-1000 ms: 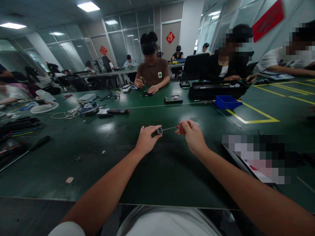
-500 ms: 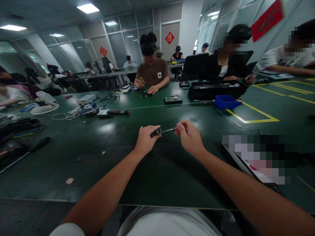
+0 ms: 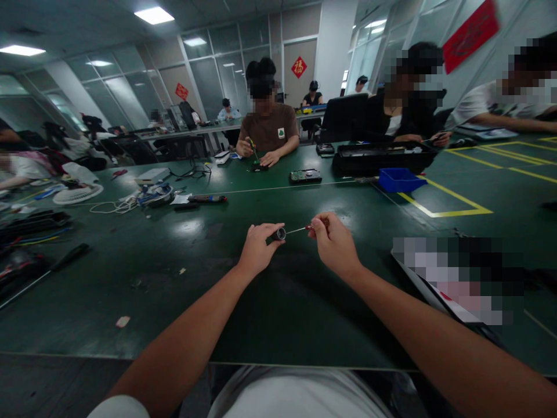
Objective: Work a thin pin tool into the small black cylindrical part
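Between the thumb and fingers of my left hand is a small dark round part, its hollow, silvery-ringed end turned to the right. My right hand is closed around the reddish handle of a screwdriver. Its thin metal shaft points left, and the tip meets the rim or the opening of the round part; which of these I cannot tell. Both hands are above the green table, near its front edge.
Ahead lie a circuit board, a blue bin and a black casing. A dark pen-like tool and a white fan grille lie left. A long screwdriver rests far left. Co-workers sit opposite.
Almost nothing differs. My right hand has shifted very slightly left, and the whole view has moved a little. Both hands keep their hold.
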